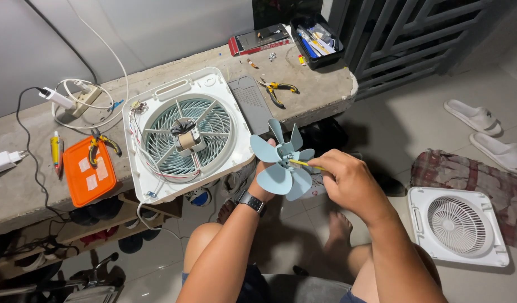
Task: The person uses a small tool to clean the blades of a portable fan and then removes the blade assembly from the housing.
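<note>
My left hand (266,180) holds a pale blue fan blade (281,161) from behind, with most of the hand hidden by the blades; a black watch sits on that wrist. My right hand (348,180) grips a thin yellow tool (304,164) whose tip touches the blade's hub. Just to the left, an open white fan housing (187,133) lies on the concrete bench (320,92), with its motor and wires exposed at the centre.
On the bench are an orange box (89,171) with pliers, a power strip (82,96), yellow-handled pliers (276,90), a grey panel (250,104) and a black parts tray (317,39). A white fan grille (457,225) and white slippers (488,132) lie on the floor.
</note>
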